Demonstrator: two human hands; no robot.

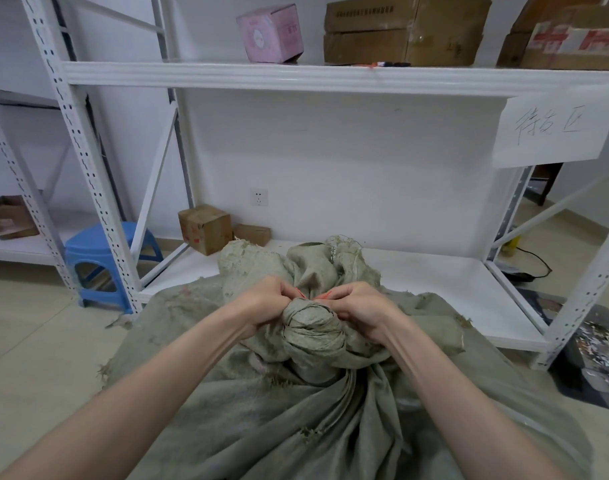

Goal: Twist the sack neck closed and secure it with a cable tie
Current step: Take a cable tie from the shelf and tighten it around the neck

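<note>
Grey-green woven cloth fills the lower half of the view: a large sack (296, 427) slumped on the tiled floor, right in front of the bottom board of a white metal shelving rack (296, 76). Its neck (311, 327) is wound into a tight, ridged knob, with the loose frayed mouth spilling up and away behind it.

Both hands meet at the top of that knob, one on each side. The left hand (261, 304) is curled tight, with its fingertips pinching a sliver of a red cable tie (325, 295) against the cloth. The right hand (363, 311) is likewise clenched, nipping the other red end between thumb and fingers, its heel resting on the folds. Only two short pieces of the tie show, in the gap between the knuckles just above the twist. It seems to pass behind the neck, but the fingers hide that.

Past the sack, a small cardboard box (206, 228) sits on the lowest shelf, and a blue plastic stool (102, 251) stands to the left. A pink box (270, 32) rests on the upper shelf, and a handwritten paper sign (552, 128) hangs at the right.
</note>
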